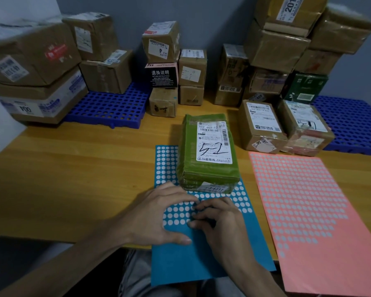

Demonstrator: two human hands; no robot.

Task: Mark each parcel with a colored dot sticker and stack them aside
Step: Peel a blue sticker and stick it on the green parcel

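Note:
A green parcel point(208, 151) with a white label lies on the far part of the blue sticker sheet point(193, 258) in front of me. My left hand point(159, 215) rests spread on that sheet, fingers and thumb pressing it flat. My right hand point(219, 219) has its fingers curled, the tips working at a spot on the sheet beside the left fingertips. Whether a sticker is between them is hidden. A pink sticker sheet point(321, 232) lies to the right.
Brown parcels stand stacked along the back wall, some on blue plastic pallets point(107, 108). Two taped brown parcels point(261, 125) sit just right of the green one. The wooden table point(73, 179) ends near my lap.

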